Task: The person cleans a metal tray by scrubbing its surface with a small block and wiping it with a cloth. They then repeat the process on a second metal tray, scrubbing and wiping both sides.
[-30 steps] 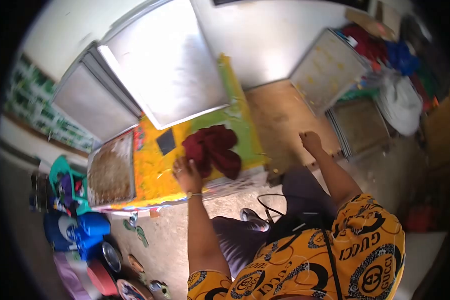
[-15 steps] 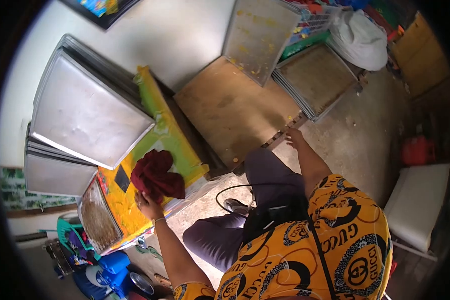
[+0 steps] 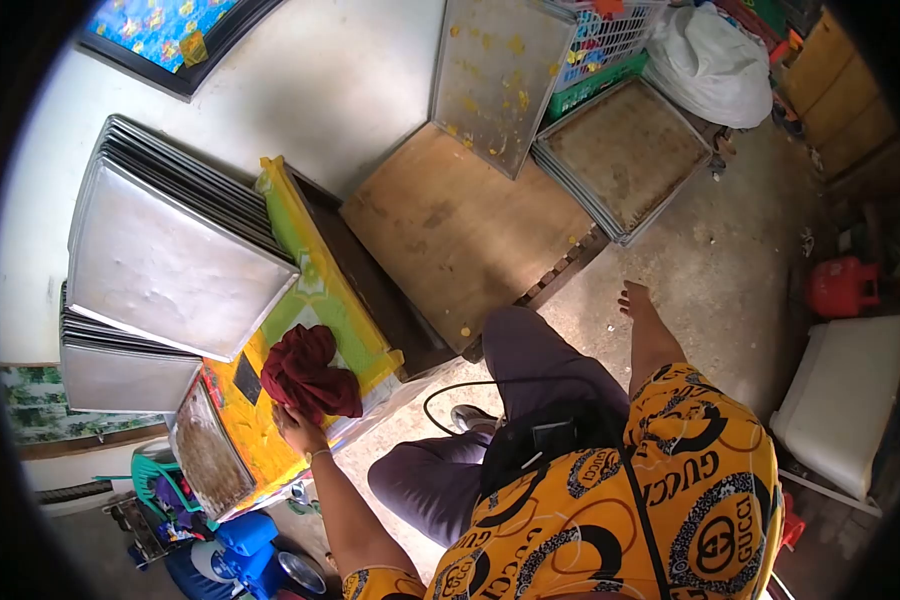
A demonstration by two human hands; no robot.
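Note:
A crumpled dark red cloth lies on the colourful plastic cover of the table. My left hand rests at the cloth's near edge, its fingers stretched along the cover and touching or almost touching the fabric. Part of that hand's grip side is hidden. Over the floor to the right, my right hand hangs in the air with fingers apart, holding nothing. Beyond the cloth, a stack of metal trays leans on the table's far side. A brown-stained tray lies at the table's left end.
A low wooden board stands ahead, with a spotted tray leaning over its back edge. Stacked trays sit right of it, near a white sack. At far right are a red gas cylinder and a white box.
My right hand has moved away from the wooden board's edge, rightward over the floor. The left hand stays by the cloth. The camera view has shifted slightly.

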